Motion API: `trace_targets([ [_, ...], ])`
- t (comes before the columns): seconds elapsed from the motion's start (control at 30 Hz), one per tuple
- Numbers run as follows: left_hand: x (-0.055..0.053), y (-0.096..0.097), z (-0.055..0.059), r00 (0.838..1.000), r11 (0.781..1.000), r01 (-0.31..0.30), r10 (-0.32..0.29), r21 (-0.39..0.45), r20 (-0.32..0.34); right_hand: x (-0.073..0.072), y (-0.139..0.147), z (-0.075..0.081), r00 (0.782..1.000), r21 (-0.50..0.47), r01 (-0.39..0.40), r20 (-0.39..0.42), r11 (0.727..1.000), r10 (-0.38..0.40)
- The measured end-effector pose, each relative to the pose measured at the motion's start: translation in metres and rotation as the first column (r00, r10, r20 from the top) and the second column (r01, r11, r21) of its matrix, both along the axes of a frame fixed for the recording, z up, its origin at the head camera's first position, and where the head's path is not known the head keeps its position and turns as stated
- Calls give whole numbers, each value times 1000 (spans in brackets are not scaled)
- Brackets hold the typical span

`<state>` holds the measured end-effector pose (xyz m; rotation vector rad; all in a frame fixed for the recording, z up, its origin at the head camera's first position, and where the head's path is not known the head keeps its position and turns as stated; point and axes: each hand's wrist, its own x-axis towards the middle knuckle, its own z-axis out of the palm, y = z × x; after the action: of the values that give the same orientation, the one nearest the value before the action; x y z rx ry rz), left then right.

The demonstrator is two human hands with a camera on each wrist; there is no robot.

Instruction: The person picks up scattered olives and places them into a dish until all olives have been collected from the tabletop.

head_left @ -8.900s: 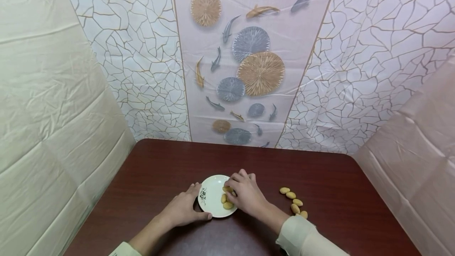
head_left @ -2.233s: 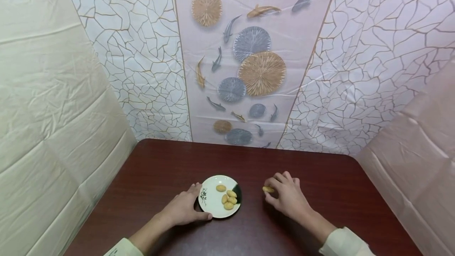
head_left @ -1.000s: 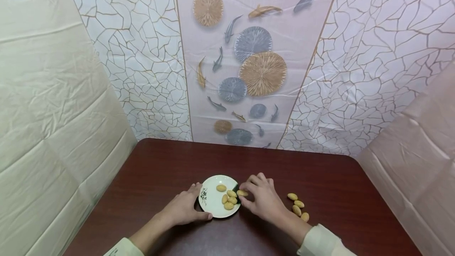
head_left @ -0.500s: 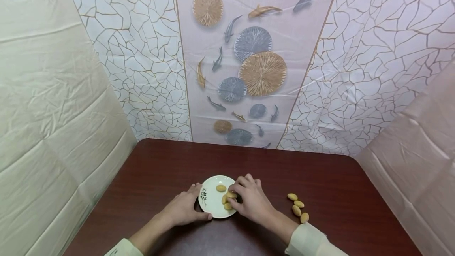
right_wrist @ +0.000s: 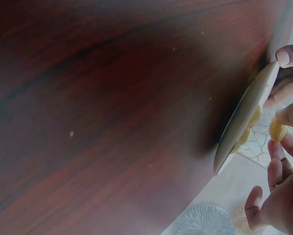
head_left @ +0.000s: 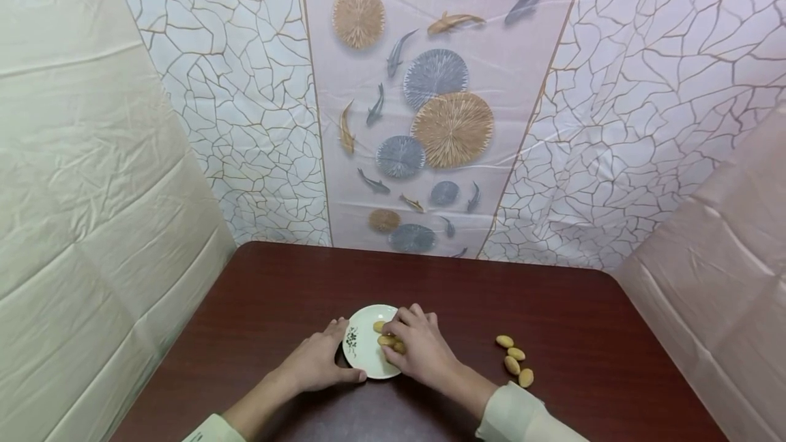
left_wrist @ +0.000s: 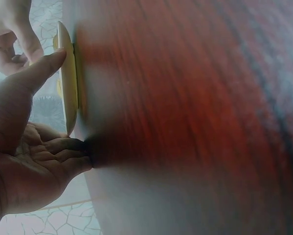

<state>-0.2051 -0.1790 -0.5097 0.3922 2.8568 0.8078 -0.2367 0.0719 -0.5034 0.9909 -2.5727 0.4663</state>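
Observation:
My left hand holds the left side of a small white plate with dark floral print, thumb at the near rim, fingers along the far left. In the left wrist view the thumb presses the rim of the plate. Over the plate's right half, my right hand pinches a yellow oval nut-like piece between thumb and fingers. That piece is just above the plate in the right wrist view. Similar oval pieces lie on the plate; in the head view my right hand hides some.
Several more yellow oval pieces lie on the dark red wooden table, right of the plate beside my right forearm. Pale patterned cloth hangs behind the table, with plain cloth at both sides.
My right hand has carried a piece from the right of the table leftward over the plate. Fewer pieces lie on the right than earlier. My left hand stays at the plate.

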Motion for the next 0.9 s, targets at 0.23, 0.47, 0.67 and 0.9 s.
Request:
trace_targets([
  [0.23,0,-1,-3,1000,1000,0,0,-3,-9,-3,-6,-5,1000,-2,9,11,1000,-8],
  [0.47,0,-1,-2,1000,1000,7,-6,7,-18,-7,-14,-6,1000,27,11,-7,1000,-11],
  [0.67,-1,-1,-2,1000,1000,1,-1,1,-14,-8,-20,-8,1000,51,13,-13,999,-13],
  [0.9,-1,-1,-1,1000,1000,-3,3,2,-15,-11,-23,-12,999,66,28,-19,997,-27],
])
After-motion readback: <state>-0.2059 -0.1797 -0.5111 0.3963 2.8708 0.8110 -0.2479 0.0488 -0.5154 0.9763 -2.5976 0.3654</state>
